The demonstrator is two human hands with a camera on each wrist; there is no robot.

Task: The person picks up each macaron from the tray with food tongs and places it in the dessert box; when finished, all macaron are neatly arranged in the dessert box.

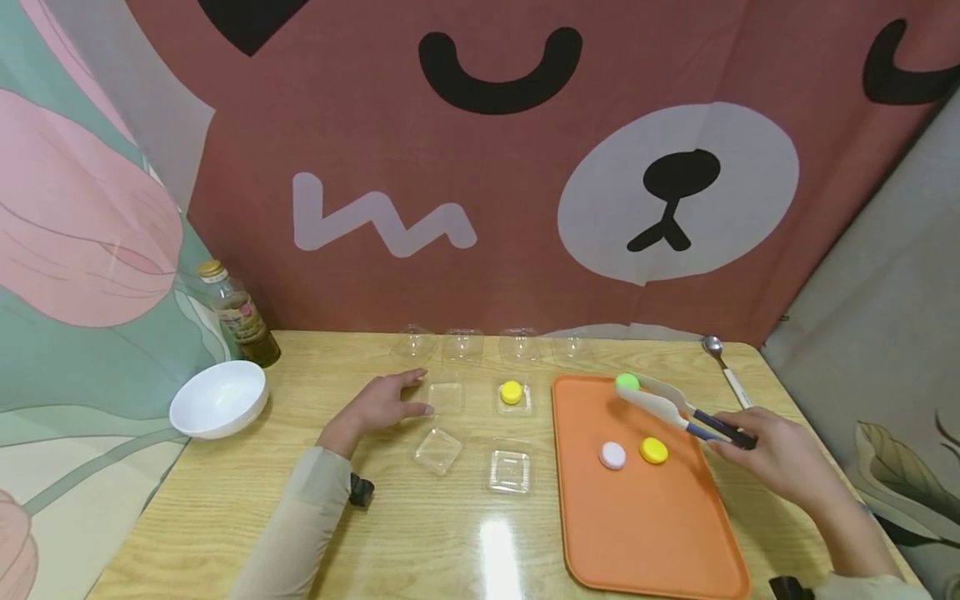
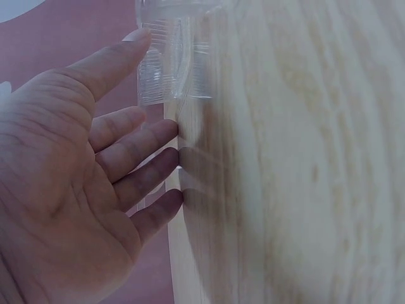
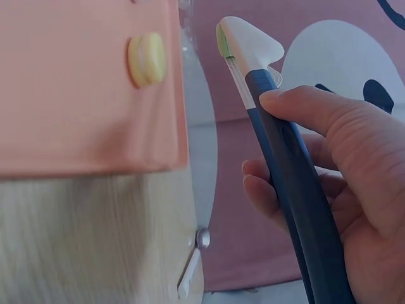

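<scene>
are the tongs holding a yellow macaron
No, the tongs have the green macaron between their tips, while a yellow macaron lies on the orange tray.

**Bare left hand [image 2: 73, 174] beside a clear, ribbed plastic container [image 2: 158, 76]**

The thumb [image 2: 114, 60] overlaps the container's edge; whether they touch is unclear. The four fingers [image 2: 139, 149], parted, point toward the pale, wood-grained tabletop [image 2: 304, 164]. A dusky pink backdrop [image 2: 69, 35] spreads behind the hand.
</scene>
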